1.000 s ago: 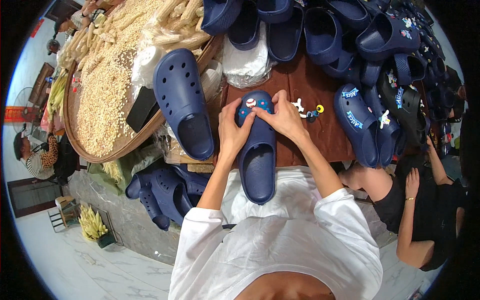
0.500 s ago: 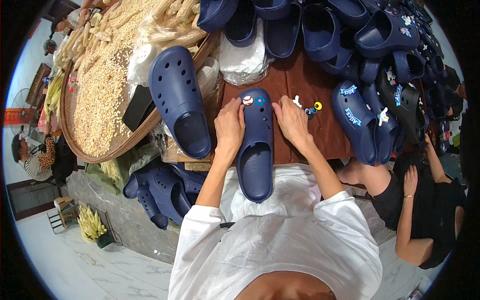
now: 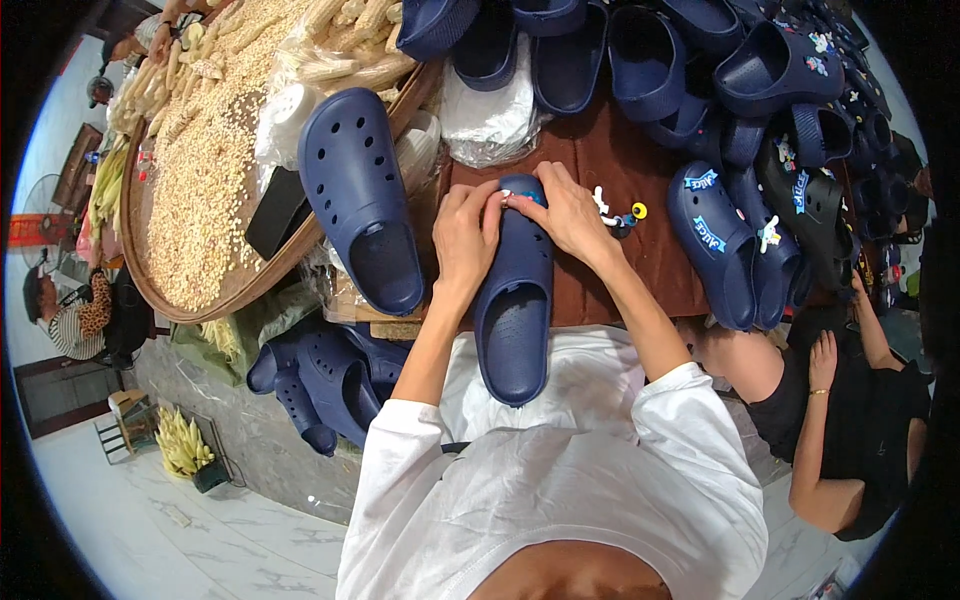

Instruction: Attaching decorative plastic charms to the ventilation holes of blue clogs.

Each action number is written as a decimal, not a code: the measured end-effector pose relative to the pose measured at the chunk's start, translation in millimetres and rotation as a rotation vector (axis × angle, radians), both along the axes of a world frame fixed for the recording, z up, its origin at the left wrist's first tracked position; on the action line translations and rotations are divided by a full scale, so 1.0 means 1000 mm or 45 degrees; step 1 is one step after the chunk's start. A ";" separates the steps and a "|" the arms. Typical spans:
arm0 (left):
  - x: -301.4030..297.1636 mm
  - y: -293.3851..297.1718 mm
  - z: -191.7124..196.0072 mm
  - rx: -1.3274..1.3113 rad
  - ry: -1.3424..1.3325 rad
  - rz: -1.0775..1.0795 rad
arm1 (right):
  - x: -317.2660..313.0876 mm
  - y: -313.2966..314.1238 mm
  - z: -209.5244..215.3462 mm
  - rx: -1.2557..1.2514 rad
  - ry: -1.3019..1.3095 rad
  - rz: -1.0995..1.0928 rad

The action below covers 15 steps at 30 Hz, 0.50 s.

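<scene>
Both hands (image 3: 467, 238) (image 3: 567, 215) shifted onto one navy clog's (image 3: 514, 300) toe, fingers pinching

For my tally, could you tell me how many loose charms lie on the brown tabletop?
3: a white charm, a dark charm and a yellow charm, clustered beside the right hand; others may be hidden.

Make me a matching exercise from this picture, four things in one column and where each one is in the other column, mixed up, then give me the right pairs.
Things:
1. navy clog under both hands
2. second single navy clog
3. round tray of corn kernels
4. small loose shoe charms

Places:
A. on the brown tabletop, just right of the right hand
B. far left of the table
C. leaning on the tray's rim, left of the left hand
D. centre, toe pointing away from the person

Pairs: 1-D, 2-C, 3-B, 4-A
</scene>
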<state>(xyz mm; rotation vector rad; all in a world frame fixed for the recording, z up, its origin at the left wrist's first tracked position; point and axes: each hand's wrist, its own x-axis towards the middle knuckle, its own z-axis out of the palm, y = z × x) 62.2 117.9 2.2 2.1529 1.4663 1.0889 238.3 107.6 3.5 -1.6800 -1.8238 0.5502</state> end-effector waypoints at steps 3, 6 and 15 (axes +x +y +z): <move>0.002 0.008 -0.004 -0.140 -0.120 -0.075 | 0.000 -0.003 -0.012 0.159 -0.029 0.068; 0.000 0.011 0.000 -0.282 -0.094 -0.099 | 0.003 -0.005 -0.026 0.184 -0.106 -0.039; -0.008 0.021 0.003 -0.362 -0.062 -0.111 | 0.020 -0.042 -0.021 0.325 -0.275 -0.243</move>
